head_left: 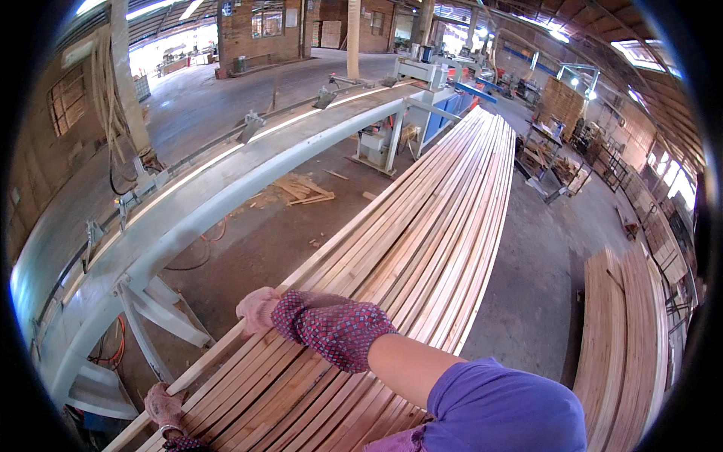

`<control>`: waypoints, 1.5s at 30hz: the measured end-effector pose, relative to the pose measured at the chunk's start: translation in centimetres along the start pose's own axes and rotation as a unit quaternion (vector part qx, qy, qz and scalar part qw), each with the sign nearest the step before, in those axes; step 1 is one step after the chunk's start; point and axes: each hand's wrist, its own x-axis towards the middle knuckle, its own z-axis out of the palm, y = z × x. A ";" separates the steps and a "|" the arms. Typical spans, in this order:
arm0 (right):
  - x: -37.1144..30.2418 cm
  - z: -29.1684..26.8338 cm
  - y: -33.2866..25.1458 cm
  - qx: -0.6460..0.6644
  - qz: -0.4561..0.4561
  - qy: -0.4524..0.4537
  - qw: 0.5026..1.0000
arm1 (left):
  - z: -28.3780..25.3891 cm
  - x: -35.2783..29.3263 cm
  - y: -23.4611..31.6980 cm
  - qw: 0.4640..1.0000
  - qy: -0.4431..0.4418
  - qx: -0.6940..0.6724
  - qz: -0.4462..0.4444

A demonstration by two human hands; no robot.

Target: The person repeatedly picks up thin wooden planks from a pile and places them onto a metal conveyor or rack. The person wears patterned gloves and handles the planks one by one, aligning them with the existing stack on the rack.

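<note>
Long stack of wooden slats (422, 226) runs from near me to the far saw station (433, 79); grey conveyor rail (226, 181) lies parallel on its left. 1 outermost slat (226, 343) sits at the stack's left edge, set to slide lengthwise. My right hand (256, 309), gloved, curls over it, steadying. My left hand (162, 407), gloved, grips its near end, fingers wrapped underneath for lift.

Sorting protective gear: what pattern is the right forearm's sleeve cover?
Dark red with small pale dots, head view.
</note>
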 end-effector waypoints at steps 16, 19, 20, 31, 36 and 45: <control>-2.1 -1.4 -0.6 0.008 -0.035 0.017 0.999 | -1.3 -0.6 0.4 0.999 -0.031 0.035 -0.007; -1.4 -1.2 -0.5 0.003 -0.015 -0.001 1.000 | -2.2 0.0 1.6 0.996 -0.076 0.035 -0.007; -0.6 -0.3 0.2 -0.005 -0.014 0.012 1.000 | -2.7 -0.1 2.0 0.996 -0.077 0.041 -0.002; 0.5 0.7 -0.8 -0.058 0.016 -0.003 0.998 | -3.8 -1.3 1.6 0.994 -0.103 0.037 -0.019; 0.3 0.5 -0.4 -0.047 0.030 0.002 0.998 | -4.6 -1.6 2.5 0.996 -0.089 -0.001 -0.012; 0.5 0.7 -0.4 -0.048 0.032 0.013 0.998 | -3.9 -1.1 1.9 0.995 -0.096 0.003 -0.016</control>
